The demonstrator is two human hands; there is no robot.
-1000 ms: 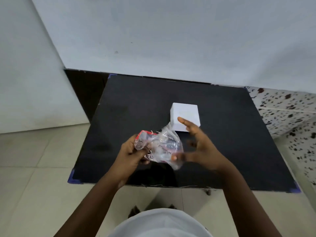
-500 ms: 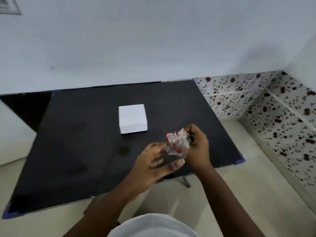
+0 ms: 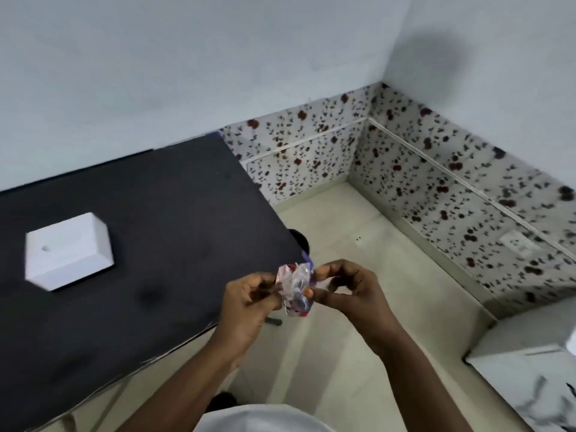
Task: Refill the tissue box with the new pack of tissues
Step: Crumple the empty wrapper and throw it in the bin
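Note:
A white square tissue box (image 3: 67, 251) with a small hole in its top sits on the black table (image 3: 174, 219), at the left. Beyond the table's right corner, over the floor, both my hands pinch a crumpled clear plastic wrapper (image 3: 294, 288) with red and pink print. My left hand (image 3: 249, 299) grips its left side and my right hand (image 3: 346, 288) grips its right side. The wrapper is scrunched into a small ball. No loose tissues are visible.
Cream floor tiles (image 3: 367, 307) spread to the right of the table. Speckled wall tiles (image 3: 452, 188) line the room corner, with a wall socket (image 3: 516, 244) low on the right. A white marble-patterned surface (image 3: 530, 378) stands at the lower right.
My view has swung to the right, so the box now lies far left. Both hands carried the wrapper past the table's corner, and my left hand has closed on it again.

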